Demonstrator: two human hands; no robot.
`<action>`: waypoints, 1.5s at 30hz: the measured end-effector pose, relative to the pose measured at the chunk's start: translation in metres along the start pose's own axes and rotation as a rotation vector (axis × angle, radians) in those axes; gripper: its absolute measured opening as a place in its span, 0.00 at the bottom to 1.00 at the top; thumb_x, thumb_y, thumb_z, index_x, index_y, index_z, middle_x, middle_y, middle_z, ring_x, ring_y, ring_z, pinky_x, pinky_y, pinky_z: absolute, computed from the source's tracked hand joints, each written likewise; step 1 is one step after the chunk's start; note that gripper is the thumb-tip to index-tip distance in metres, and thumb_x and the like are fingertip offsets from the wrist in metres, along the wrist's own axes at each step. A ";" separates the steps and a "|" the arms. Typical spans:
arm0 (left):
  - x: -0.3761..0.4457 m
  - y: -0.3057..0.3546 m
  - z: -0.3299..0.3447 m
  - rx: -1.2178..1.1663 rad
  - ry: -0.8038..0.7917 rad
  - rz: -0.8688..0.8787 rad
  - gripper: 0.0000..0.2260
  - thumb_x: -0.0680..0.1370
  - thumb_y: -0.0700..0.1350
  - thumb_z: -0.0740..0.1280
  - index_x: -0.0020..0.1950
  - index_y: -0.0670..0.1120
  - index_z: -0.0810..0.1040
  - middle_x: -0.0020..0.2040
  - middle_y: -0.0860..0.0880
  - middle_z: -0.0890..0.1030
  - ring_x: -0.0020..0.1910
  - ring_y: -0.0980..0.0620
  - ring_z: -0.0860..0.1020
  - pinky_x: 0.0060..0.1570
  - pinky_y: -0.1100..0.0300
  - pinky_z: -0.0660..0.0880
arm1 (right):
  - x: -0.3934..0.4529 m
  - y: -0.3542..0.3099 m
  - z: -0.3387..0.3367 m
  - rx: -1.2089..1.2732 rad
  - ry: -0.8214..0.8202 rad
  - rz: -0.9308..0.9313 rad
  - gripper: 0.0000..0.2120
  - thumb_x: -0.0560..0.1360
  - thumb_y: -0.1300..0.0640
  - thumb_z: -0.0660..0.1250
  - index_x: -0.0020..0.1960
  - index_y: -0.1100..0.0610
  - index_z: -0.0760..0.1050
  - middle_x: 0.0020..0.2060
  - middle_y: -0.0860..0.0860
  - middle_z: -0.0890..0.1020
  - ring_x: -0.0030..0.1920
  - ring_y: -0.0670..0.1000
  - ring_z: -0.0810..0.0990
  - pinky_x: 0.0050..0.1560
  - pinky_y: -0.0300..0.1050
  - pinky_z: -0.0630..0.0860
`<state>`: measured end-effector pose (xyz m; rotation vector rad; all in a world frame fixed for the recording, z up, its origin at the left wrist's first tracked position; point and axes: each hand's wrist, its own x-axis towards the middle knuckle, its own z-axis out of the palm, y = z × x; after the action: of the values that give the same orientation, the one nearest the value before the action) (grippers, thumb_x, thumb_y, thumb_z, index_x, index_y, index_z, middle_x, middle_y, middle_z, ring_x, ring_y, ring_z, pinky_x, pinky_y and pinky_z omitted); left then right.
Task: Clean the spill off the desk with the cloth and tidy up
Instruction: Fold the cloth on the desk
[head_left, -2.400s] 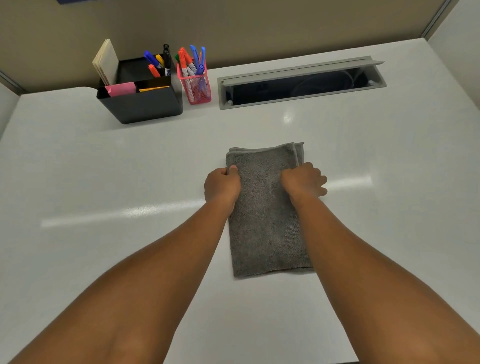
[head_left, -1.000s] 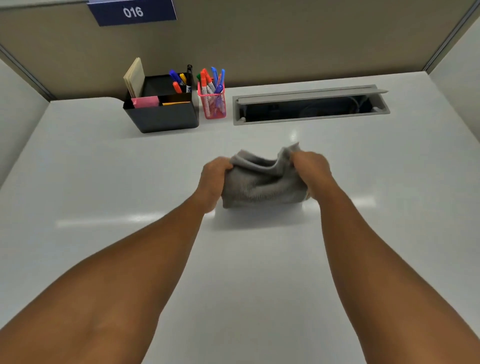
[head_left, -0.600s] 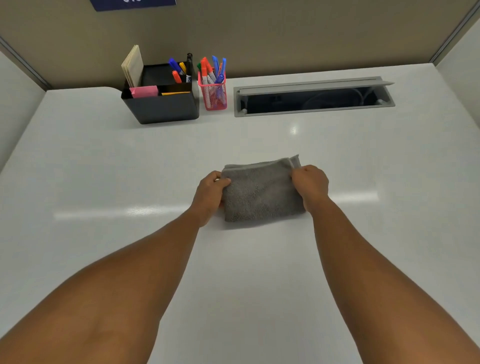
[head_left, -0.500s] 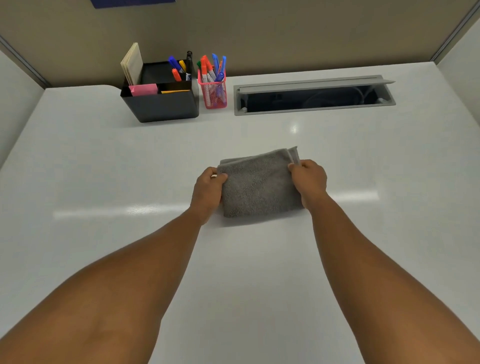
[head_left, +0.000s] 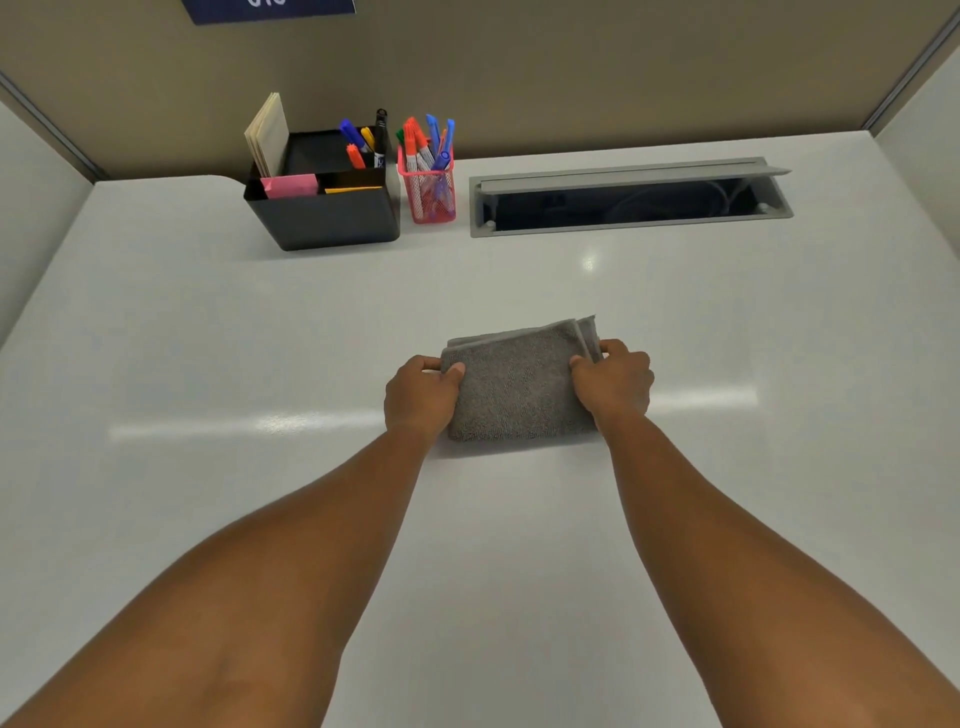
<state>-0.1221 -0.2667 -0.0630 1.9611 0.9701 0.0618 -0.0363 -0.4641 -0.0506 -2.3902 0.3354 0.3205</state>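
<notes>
A grey cloth (head_left: 519, 384) lies folded into a small thick rectangle in the middle of the white desk (head_left: 208, 338). My left hand (head_left: 422, 397) pinches its left edge, thumb on top. On the opposite side, my right hand (head_left: 615, 382) grips the right edge where the folded layers show. The cloth rests flat on the desk between both hands. No spill shows on the desk surface.
At the back left stands a black desk organizer (head_left: 322, 202) with paper, pink notes and pens. Beside it is a pink mesh cup (head_left: 428, 187) full of markers. An open grey cable slot (head_left: 628, 200) sits in the desk at the back right. Partition walls enclose the desk.
The long cloth was lifted, folded in half and laid back down. Both hands now hold its side edges; in the last half second they barely moved.
</notes>
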 end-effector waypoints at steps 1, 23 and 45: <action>0.000 0.001 0.000 0.021 0.010 -0.019 0.15 0.74 0.58 0.70 0.55 0.50 0.78 0.50 0.54 0.81 0.53 0.50 0.80 0.56 0.52 0.76 | -0.002 -0.001 0.000 -0.024 -0.008 0.007 0.24 0.74 0.47 0.66 0.68 0.53 0.70 0.62 0.57 0.70 0.64 0.60 0.69 0.60 0.57 0.71; 0.000 0.014 0.007 0.130 0.121 0.117 0.10 0.76 0.57 0.68 0.51 0.53 0.79 0.50 0.54 0.80 0.49 0.52 0.79 0.48 0.55 0.74 | -0.008 0.005 -0.008 0.051 -0.018 0.078 0.16 0.73 0.48 0.67 0.56 0.54 0.72 0.55 0.54 0.74 0.59 0.58 0.73 0.58 0.58 0.73; -0.005 0.034 0.038 0.195 0.081 0.061 0.11 0.72 0.62 0.70 0.42 0.56 0.77 0.39 0.59 0.81 0.43 0.54 0.79 0.44 0.57 0.76 | 0.014 0.007 -0.010 -0.080 0.193 0.007 0.09 0.78 0.55 0.62 0.57 0.55 0.70 0.51 0.55 0.78 0.53 0.59 0.77 0.53 0.54 0.68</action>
<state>-0.0899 -0.3063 -0.0573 2.1816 1.0003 0.0846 -0.0242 -0.4780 -0.0517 -2.5053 0.4265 0.1080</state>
